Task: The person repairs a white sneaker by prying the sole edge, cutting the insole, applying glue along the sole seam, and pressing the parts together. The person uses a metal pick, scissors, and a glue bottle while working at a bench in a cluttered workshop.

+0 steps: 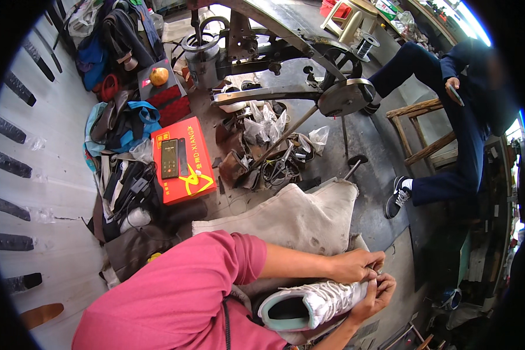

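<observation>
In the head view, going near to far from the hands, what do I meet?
White sneaker held in both hands → beige cloth → pile of tools and plastic bags → stitching machine's metal arm.

Both forearms extend toward four o'clock. Left hand [353, 265], knuckles up, fingers curled in a pinch; right hand [378, 294] directly below, fingers bent, fingertips meeting the left's.

A shoe [309, 303] lies on a cloth [297, 219] over the lap, both hands at its toe. Box [184, 160] ahead left, phone [170, 158] on it.
</observation>
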A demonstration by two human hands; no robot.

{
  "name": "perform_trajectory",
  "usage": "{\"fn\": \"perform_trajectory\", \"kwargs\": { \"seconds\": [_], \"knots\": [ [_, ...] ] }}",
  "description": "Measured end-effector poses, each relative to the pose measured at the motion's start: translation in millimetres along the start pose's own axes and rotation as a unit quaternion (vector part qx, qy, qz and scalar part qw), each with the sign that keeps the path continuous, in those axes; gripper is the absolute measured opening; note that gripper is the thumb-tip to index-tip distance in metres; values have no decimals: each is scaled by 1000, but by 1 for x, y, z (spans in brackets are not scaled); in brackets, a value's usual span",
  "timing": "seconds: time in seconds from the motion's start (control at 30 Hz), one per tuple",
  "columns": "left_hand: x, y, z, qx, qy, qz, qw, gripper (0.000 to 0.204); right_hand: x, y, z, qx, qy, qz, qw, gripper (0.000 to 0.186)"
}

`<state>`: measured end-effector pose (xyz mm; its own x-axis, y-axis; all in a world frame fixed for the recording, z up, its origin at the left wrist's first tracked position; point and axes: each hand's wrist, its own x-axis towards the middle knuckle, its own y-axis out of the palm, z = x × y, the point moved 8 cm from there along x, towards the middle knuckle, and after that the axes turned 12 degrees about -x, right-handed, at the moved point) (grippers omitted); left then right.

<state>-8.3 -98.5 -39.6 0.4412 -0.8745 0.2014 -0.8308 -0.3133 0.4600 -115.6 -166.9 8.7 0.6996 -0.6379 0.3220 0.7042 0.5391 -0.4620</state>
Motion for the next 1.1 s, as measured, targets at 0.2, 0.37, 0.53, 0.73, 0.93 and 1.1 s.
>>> {"fn": "perform_trajectory", "kwargs": {
  "seconds": [0.2, 0.37, 0.53, 0.73, 0.93, 1.1],
  "knots": [
    [1, -1, 3, 15, 15, -8, 1000, 20, -1, -2, -2, -14, 28, 3, 1000, 31],
    [0, 0, 3, 4, 3, -6, 1000, 20, -1, -2, -4, -16, 30, -1, 999, 31],
    [1, 1, 7, 12, -6, 6, 1000, 21, -1, -3, -13, -13, 39, 4, 999, 27],
    [-1, 1, 8, 22, 16, 1, 1000, 27, -5, 1, 1, -5, 39, 25, 999, 20],
    [0, 0, 13, 33, -12, 25, 999, 28, -4, 0, 19, -39, 5, -8, 999, 18],
    [-1, 1, 20, 11, -39, 42, 998, 26, -7, 1, 9, -3, 32, 3, 999, 17]
  ]
}}
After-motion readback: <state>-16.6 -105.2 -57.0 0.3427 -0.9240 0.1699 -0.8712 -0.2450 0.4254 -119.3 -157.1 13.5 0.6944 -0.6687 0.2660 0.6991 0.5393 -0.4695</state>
